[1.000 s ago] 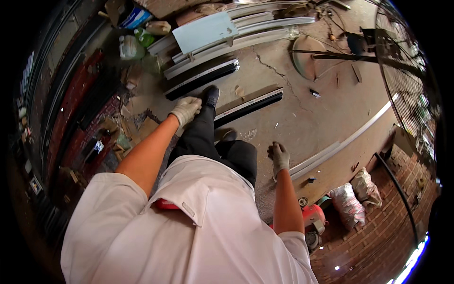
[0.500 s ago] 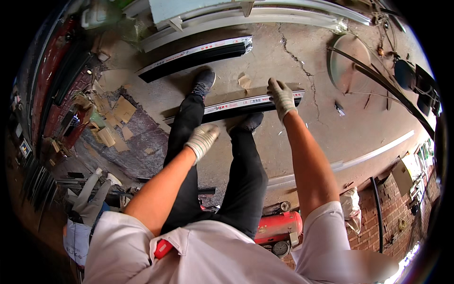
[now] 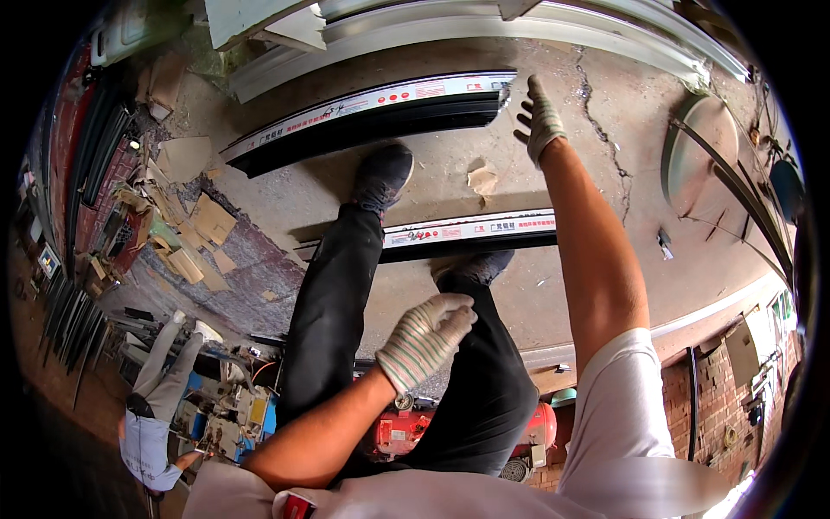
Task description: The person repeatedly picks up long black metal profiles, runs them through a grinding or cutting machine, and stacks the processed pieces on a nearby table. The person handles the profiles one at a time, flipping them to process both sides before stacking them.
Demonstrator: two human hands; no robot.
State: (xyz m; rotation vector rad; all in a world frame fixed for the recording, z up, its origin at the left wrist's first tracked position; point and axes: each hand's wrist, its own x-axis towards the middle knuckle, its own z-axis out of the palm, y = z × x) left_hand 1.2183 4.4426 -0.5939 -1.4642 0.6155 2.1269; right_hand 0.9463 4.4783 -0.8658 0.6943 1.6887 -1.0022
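Note:
My right hand [image 3: 543, 123], in a pale knitted work glove, reaches forward with its fingers spread and nothing in it. Close to its left lies the right end of the farther black metal profile bundle [image 3: 380, 118], faced with a white printed strip. Whether the fingertips touch that end, I cannot tell. My left hand [image 3: 424, 342], in a striped knitted glove, hangs over my right thigh with fingers curled together and no object showing. A second black profile bundle [image 3: 493, 230] lies nearer, crossing in front of my right foot; my right forearm overlaps its right end.
Long white metal profiles [image 3: 415, 43] run along the far side. Cardboard scraps [image 3: 207, 221] litter the left floor. A red compressor [image 3: 540, 424] stands behind my legs. A round glass-like disc [image 3: 700, 151] lies at right. Another person [image 3: 151, 432] is at lower left.
My right hand has moved forward from the nearer bundle to the farther bundle's end, its fingers spreading. My left hand has shifted right and nearer my body. My view has shifted forward.

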